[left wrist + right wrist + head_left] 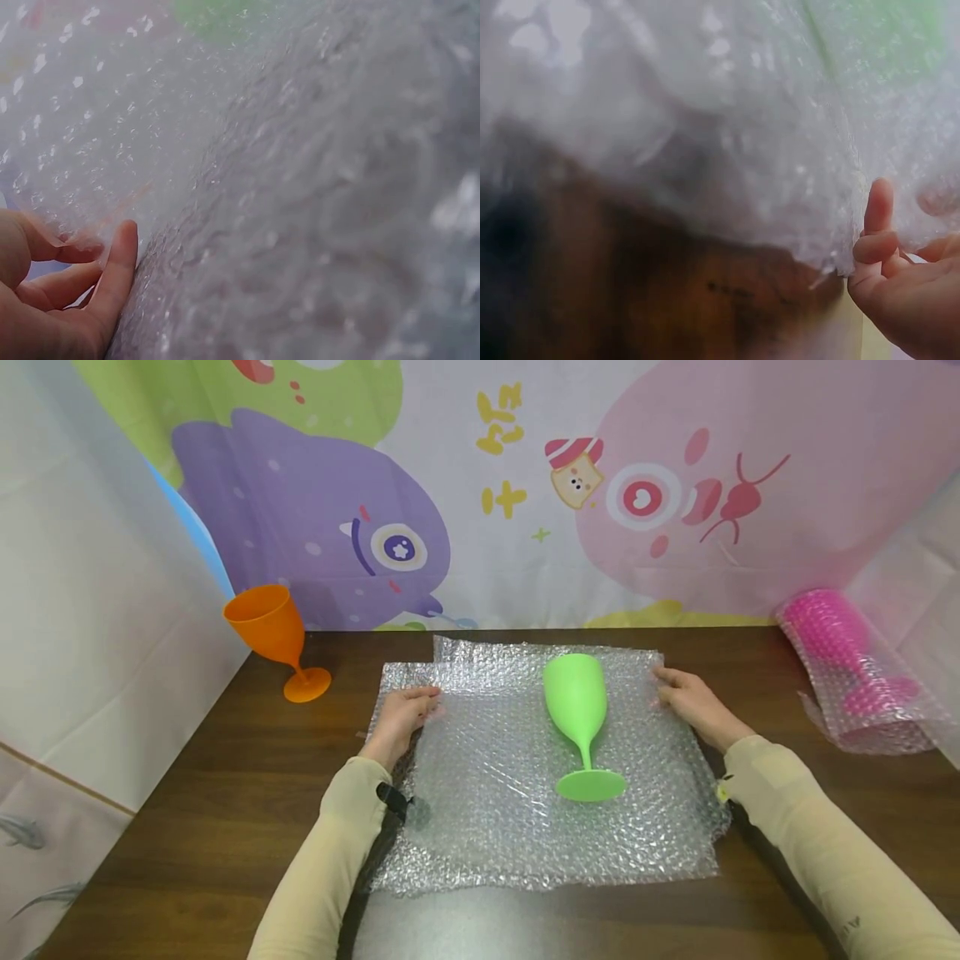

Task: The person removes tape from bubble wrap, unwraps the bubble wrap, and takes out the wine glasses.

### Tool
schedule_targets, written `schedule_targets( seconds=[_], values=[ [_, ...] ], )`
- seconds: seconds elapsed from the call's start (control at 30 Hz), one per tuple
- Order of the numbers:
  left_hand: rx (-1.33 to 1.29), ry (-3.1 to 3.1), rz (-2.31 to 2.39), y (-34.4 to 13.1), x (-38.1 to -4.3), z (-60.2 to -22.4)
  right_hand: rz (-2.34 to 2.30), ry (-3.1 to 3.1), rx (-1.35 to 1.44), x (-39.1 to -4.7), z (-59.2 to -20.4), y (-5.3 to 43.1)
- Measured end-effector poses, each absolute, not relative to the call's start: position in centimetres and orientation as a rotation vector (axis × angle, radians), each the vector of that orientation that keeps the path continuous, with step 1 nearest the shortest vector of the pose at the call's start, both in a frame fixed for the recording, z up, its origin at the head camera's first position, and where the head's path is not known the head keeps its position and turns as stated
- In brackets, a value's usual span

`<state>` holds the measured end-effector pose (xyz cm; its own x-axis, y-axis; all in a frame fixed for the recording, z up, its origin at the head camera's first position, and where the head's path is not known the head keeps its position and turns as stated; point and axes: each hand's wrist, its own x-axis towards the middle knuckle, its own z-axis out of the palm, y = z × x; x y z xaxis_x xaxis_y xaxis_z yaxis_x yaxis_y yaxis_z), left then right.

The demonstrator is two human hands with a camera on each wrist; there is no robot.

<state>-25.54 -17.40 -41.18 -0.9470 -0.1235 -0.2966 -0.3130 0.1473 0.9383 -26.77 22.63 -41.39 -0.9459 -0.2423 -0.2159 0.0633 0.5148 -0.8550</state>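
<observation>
A green plastic goblet (576, 697) lies on a sheet of clear bubble wrap (487, 777), its foot toward me and its bowl pointing away. My left hand (402, 718) pinches the left side of the wrap between thumb and fingers; the left wrist view shows those fingers (116, 274) at the film's edge. On the opposite side, my right hand (693, 703) pinches the wrap's edge near its far right corner. Through the film, the goblet shows as a green blur in both wrist views. Another layer of wrap sticks out at the left.
An orange goblet (273, 631) stands upright at the table's back left. At the back right lies a pink goblet (832, 631) wrapped in bubble wrap. The dark wooden table (187, 852) ends at a cartoon-printed cloth (517, 560) behind.
</observation>
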Motion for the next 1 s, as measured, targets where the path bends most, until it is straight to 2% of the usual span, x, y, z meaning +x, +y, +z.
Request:
schedule_targets(
  seconds=[1.0],
  values=[
    [-0.131, 2.454, 1.501, -18.4, -25.5, -40.4, -1.147, 2.483, -0.385, -26.8, -41.0, 24.3]
  ],
)
